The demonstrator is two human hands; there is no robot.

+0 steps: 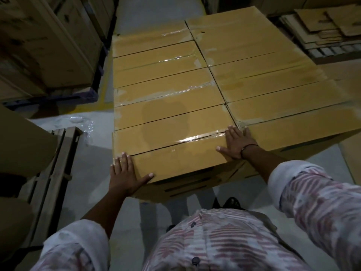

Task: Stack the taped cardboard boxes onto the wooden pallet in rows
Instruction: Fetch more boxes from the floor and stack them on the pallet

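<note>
box (175, 153): front-left of top layer, flush with neighbours (293, 133)
left hand (125, 173): flat on near-left corner, fingers straight
right hand (236, 143): flat on right end, fingers spread
print: rack cartons (39, 45), unreadable
room: floor (91, 167) at left

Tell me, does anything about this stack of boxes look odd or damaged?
On the boxes, a darker blotch spreads over the tops in the left column. It may be a damp stain or only a shadow. Crumpled clear plastic lies loose on the floor to their left. Otherwise the rows sit even.
</note>
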